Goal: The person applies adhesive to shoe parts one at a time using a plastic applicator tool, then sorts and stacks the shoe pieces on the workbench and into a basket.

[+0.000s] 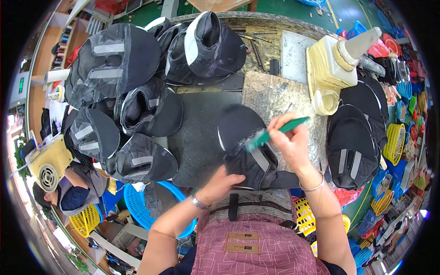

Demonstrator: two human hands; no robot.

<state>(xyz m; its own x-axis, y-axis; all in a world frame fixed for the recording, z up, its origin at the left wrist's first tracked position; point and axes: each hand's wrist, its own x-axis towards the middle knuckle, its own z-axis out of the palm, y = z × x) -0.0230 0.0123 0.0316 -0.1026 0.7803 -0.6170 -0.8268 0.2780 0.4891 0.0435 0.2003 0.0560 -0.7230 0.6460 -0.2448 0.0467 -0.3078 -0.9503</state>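
A black shoe upper (240, 121) with pale grey strips lies at the front of the bench, toe pointing away from me. My left hand (220, 185) grips its near left edge; the thumb rests on top and the other fingers are partly hidden. In my right hand (291, 142) is a green brush (270, 134), its handle slanting up to the right. The wide end of the brush meets the middle of the upper, just behind the smooth toe part. Beneath the upper is a dark mat (197, 119), with a worn, stained board (263, 91) beyond it.
More black shoe uppers (149, 110) crowd the bench's left side, and others (350, 142) overlap at right. A glue-crusted bottle with a grey nozzle (332, 62) stands at the back right. Thin tools (257, 55) lie at the back. A blue basket (142, 208) sits below, near a seated person (78, 190).
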